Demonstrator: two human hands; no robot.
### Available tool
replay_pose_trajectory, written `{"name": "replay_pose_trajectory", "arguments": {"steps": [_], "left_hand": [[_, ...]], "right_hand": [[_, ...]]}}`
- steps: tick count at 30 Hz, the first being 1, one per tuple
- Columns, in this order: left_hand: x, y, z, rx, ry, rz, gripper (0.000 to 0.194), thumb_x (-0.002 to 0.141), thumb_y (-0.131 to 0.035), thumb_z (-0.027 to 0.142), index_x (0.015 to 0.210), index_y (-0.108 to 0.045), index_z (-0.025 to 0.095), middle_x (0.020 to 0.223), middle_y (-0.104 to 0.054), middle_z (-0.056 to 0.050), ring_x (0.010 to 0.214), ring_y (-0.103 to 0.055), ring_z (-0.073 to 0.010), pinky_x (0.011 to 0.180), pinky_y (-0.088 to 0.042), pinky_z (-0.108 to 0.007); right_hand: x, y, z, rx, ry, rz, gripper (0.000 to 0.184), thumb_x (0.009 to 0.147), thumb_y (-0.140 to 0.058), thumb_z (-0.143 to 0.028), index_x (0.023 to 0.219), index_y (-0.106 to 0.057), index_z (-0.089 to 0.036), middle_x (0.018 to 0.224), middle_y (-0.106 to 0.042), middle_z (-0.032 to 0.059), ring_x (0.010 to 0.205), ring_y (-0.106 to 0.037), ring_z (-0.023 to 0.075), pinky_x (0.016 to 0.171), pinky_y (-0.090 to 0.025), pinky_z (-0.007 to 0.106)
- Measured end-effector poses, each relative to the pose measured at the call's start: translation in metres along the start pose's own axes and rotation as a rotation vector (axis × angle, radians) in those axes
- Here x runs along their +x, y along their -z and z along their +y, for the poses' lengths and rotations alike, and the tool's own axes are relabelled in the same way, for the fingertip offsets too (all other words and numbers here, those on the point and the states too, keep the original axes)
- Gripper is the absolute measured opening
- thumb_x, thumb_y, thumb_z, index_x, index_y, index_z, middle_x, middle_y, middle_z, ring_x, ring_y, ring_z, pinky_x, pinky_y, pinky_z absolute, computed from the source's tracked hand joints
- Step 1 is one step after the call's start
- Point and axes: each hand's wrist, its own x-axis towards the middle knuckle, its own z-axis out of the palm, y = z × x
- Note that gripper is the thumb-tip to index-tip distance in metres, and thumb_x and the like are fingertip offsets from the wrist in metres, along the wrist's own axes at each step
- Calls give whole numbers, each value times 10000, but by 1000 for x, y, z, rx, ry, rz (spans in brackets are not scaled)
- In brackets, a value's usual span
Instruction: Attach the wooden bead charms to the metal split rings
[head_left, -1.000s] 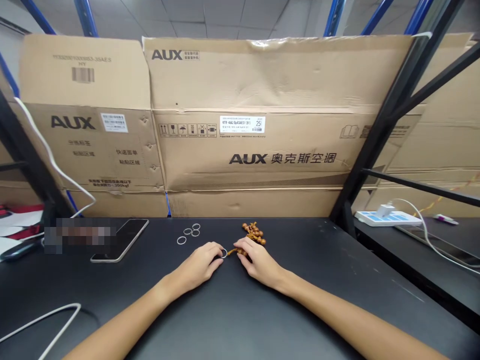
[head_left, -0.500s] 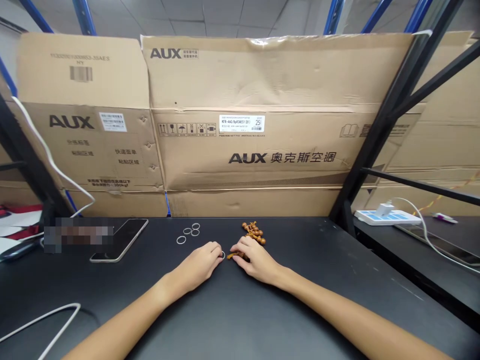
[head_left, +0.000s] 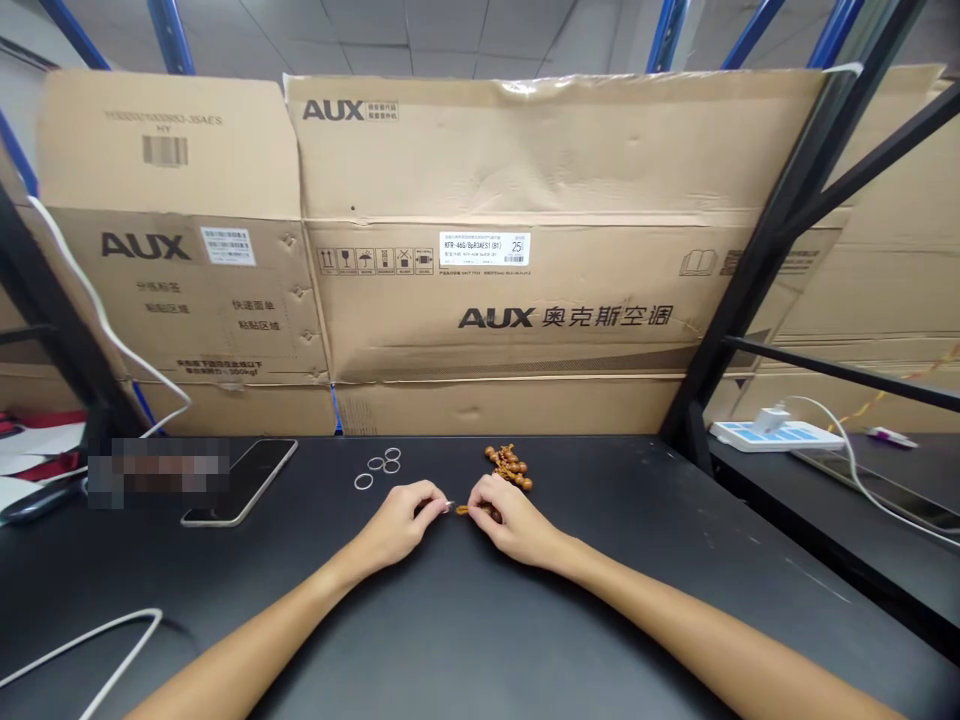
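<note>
Between thumb and fingertips, my left hand (head_left: 405, 520) pinches a small metal ring (head_left: 448, 507). Close by on the right, my right hand (head_left: 514, 520) is closed on a brown beaded pendant (head_left: 491, 512) whose cord loop (head_left: 462, 510) points at the ring. A slight gap appears between ring and loop, though they are too small to tell for sure. Behind my right hand lies a pile of brown beaded pendants (head_left: 517, 472) with cords. Several metal rings (head_left: 364, 482) lie flat on the black table, beyond my left hand.
A phone (head_left: 244, 482) lies on the table at left, beside a blurred-out patch. A white cable (head_left: 112, 625) curves over the front left. Cardboard (head_left: 495, 400) stands along the back edge. A black metal post (head_left: 720, 330) rises at right, with a white power strip (head_left: 780, 436) beyond it.
My left hand has turned slightly, bringing the ring at its fingertips more into view. My right hand has shifted a little rightward, and the pendant's cord loop now sticks out of its fingertips.
</note>
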Motion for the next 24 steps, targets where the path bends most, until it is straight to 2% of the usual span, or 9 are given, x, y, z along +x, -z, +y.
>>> {"name": "replay_pose_trajectory", "arguments": {"steps": [6, 14, 24], "left_hand": [[1, 2, -2, -127, 62, -30, 288, 925, -441, 353, 799, -624, 171, 824, -675, -27, 799, -614, -176, 758, -451, -255], [2, 0, -9, -171, 67, -23, 296, 913, -464, 378, 815, -635, 157, 775, -662, -38, 734, -609, -174, 704, -465, -255], [-1, -2, -10, -258, 71, -87, 264, 896, -506, 376, 868, -642, 152, 837, -676, -53, 793, -620, -180, 762, -477, -269]], "right_hand": [[0, 0, -1, 76, -72, 1, 130, 896, -474, -200, 792, -551, -203, 737, -531, 5, 694, -498, 150, 630, -420, 267], [0, -2, 3, 100, -121, 7, 143, 897, -479, -232, 781, -555, -199, 721, -529, -1, 660, -490, 140, 611, -412, 260], [0, -2, 1, 123, -130, 7, 150, 896, -486, -252, 780, -563, -197, 721, -548, 6, 656, -503, 142, 605, -419, 260]]}}
